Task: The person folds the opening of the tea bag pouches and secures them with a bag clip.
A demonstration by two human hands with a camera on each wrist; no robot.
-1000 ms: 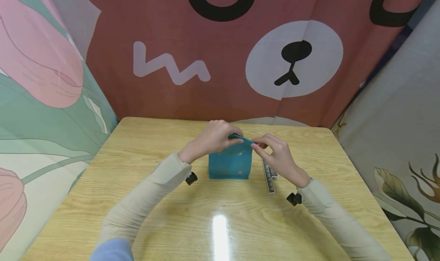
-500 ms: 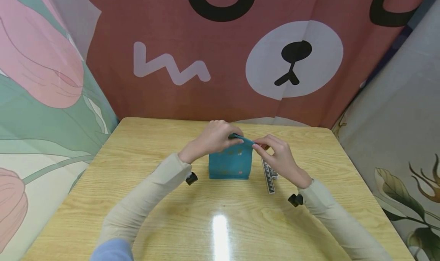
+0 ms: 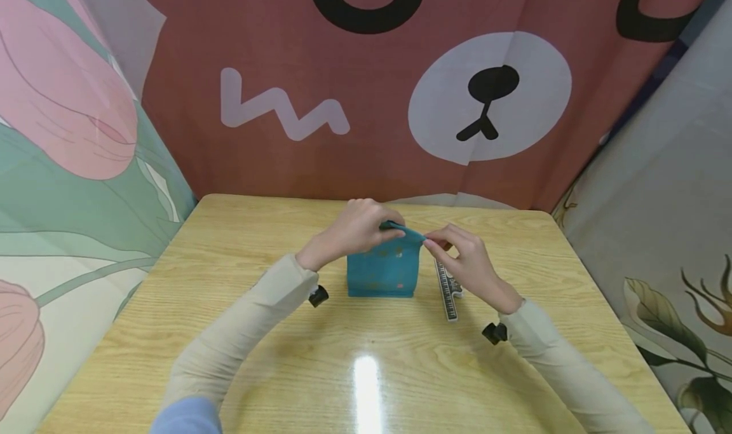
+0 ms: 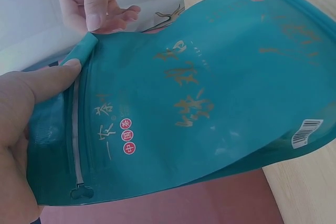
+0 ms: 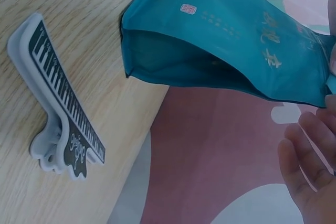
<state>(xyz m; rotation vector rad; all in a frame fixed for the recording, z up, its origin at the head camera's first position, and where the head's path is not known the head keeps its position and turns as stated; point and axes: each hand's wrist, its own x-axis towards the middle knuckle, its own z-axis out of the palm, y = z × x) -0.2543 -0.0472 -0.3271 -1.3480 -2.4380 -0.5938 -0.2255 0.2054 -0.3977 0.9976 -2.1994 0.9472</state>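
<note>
A teal tea pouch [image 3: 383, 274] with gold characters stands upright on the table. My left hand [image 3: 361, 226] grips its top edge, thumb in front; in the left wrist view that thumb [image 4: 58, 80] presses beside a pale seal strip [image 4: 76, 129]. At the top right corner my right hand [image 3: 466, 259] pinches the pouch edge between thumb and fingertips. The same corner looks folded over in the left wrist view, with the right fingers [image 4: 94, 3] right at it. Beside the pouch lies a bag clip [image 5: 68, 98] with a piano-key pattern, under the right hand in the head view.
The light wooden table [image 3: 274, 370] reaches back to a curtain [image 3: 377, 129] with a bear face. Patterned cloths hang at the left [image 3: 68, 135] and right [image 3: 657, 199] sides. Small black wrist cameras sit below both sleeves.
My right hand has shifted slightly to the right along the pouch's top edge, its fingertips now at the corner. The left hand, pouch and clip have stayed in place.
</note>
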